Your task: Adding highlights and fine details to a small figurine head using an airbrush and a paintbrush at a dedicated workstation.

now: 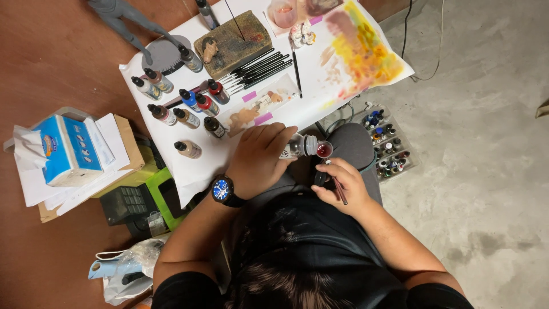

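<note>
Left hand (pixel 260 160), with a dark wristwatch (pixel 222 190), closed around a small clear paint bottle (pixel 298 147), tipped sideways with its nozzle toward the right. Just past the nozzle, a small round cup (pixel 324 150) of red paint, touching or nearly touching the bottle's tip. Right hand (pixel 342 187) below that cup, fingers curled, pinching a thin brush (pixel 337 186) and gripping a dark handle (pixel 320 176) under the cup. Both hands close together above the lap, at the near edge of the white sheet (pixel 311 86). Dropper bottles (pixel 183 109) left of the hands, a tray of paint pots (pixel 388 146) to the right.
</note>
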